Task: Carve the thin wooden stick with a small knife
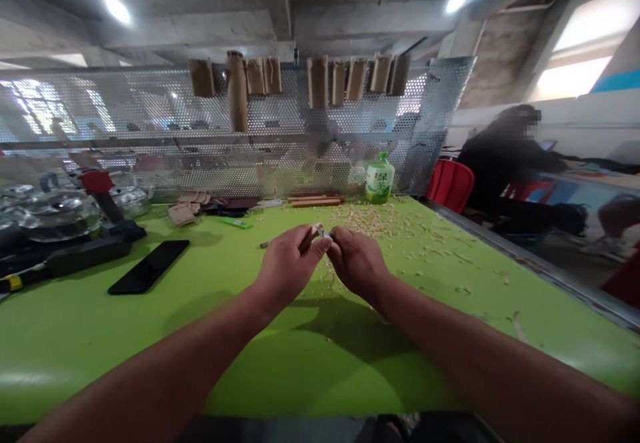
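My left hand point(290, 256) and my right hand point(356, 256) meet over the middle of the green table point(240, 369). The left fingers are closed round a small pale piece point(317, 229), probably wood, mostly hidden by the fingers. My right hand is closed too, on a small tool whose short metal blade point(325, 234) shows against the piece; its handle is hidden in the fist. Pale shavings point(370, 219) lie scattered behind and to the right of the hands. A small dark stick end point(265, 245) shows beside the left hand.
At left lie a black phone point(150, 267), a red-and-black tool point(97, 186) and glass pots point(57, 213). Behind are leather-like scraps point(185, 209), a green cutter point(235, 223), wooden strips point(315, 201) and a green bottle point(380, 179). A person point(500, 156) sits at far right by a red chair point(451, 183).
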The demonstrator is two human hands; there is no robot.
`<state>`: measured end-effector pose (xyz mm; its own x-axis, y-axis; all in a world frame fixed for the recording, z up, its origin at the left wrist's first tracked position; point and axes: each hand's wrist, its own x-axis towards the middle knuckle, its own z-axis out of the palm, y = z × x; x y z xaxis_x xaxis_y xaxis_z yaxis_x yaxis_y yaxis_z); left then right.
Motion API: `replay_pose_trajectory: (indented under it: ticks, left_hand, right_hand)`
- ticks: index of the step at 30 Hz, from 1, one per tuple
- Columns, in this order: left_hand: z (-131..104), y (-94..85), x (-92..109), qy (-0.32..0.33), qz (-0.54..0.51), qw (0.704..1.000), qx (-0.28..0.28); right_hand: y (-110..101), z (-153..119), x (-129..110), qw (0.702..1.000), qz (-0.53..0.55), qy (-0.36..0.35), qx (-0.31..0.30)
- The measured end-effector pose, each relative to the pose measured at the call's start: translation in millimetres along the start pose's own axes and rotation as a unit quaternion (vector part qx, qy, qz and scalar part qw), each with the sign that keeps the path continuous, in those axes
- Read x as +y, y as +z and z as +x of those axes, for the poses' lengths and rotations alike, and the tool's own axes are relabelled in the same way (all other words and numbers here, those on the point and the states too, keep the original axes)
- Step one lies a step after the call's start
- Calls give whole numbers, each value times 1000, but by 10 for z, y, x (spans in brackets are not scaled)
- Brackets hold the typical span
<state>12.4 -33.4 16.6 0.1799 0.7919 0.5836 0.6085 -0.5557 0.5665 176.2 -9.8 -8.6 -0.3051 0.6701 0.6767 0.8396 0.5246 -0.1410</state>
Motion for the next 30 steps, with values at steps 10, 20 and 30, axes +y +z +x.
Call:
replay_pose_trajectory:
  ticks: [10, 20, 30]
  left_hand:
    - [70, -16, -86, -32, -47, 998, -16]
    - [92, 14, -167, 7, -93, 996, 10]
    - [112, 28, -217, 35, -112, 993, 21]
  right_hand:
    - [-4, 51, -17, 998, 41, 50, 16]
    - [91, 64, 142, 921, 380, 90, -8]
    - [-18, 60, 147, 950, 311, 12, 0]
